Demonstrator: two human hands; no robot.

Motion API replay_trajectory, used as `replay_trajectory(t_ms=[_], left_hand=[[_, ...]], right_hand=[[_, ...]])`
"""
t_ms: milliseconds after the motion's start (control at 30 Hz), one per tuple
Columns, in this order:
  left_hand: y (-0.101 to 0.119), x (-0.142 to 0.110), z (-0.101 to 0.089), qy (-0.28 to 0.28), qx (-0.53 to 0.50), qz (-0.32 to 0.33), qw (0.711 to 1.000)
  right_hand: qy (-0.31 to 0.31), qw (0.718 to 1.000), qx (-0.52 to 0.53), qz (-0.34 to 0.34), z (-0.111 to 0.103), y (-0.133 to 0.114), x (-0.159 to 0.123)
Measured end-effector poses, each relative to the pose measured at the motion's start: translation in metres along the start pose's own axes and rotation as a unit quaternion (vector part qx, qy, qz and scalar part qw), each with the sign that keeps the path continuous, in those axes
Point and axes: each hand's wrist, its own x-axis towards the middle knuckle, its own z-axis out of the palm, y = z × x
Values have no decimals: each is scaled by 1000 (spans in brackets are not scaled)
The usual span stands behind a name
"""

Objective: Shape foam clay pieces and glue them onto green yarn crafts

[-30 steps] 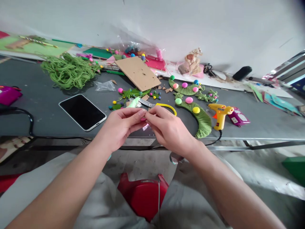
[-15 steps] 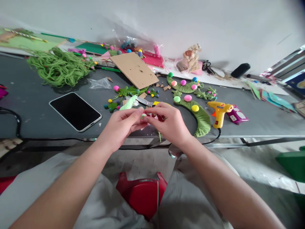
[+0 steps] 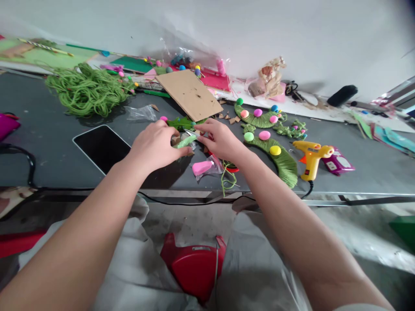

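My left hand (image 3: 157, 142) has its thumb and fingers around a pale green piece of soft clay (image 3: 186, 142), partly covered by the fingers. Opposite it, my right hand (image 3: 218, 137) reaches over the scissors (image 3: 190, 132) with thumb and forefinger apart; nothing shows between them. The scissors' handle is mostly hidden under that hand. Just beyond the fingertips lies a green leafy piece (image 3: 180, 124) with small coloured balls. A bright pink clay piece (image 3: 201, 167) in clear plastic and a loop of green yarn (image 3: 228, 181) lie near the table's front edge.
A phone (image 3: 103, 147) lies left of my hands, green yarn (image 3: 89, 91) behind it. Cardboard (image 3: 189, 94) sits at the back. To the right are a green yarn-wrapped ring piece (image 3: 283, 162) with balls, a yellow glue gun (image 3: 311, 157) and a purple block (image 3: 337, 163).
My hands, earlier together over a small pale ball, have parted and moved away from me over the pale green clay. The pink clay and green yarn loop are now uncovered.
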Motion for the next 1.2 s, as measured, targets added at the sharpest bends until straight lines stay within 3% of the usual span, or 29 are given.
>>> replay_trajectory(t_ms=[233,500,600,767,833,933,1000,1100,1200], left_hand=[[-7,-3,3,5,-43,72,996],[-7,-9,3,14,-50,106,993],[-10,-10,2,20,-30,109,993],[-14,-15,-3,31,-10,87,996],[-9,-19,-6,50,-15,68,996],[8,-29,-9,81,-84,41,992],[24,-38,-9,58,-228,15,972],[46,-52,-7,-23,-435,-19,900],[60,-60,-4,-35,-536,-72,840]], right_hand=[[-44,998,-27,-26,-1,-8,-6],[-42,996,-57,-46,6,-27,-15],[9,999,-25,-30,4,-23,-14],[170,982,46,67,-20,0,-14],[180,978,82,73,-26,6,-19],[136,985,98,36,-26,2,-30],[98,989,108,7,-22,-7,-40],[55,990,129,-18,-20,-23,-54],[54,990,129,-36,-22,-35,-68]])
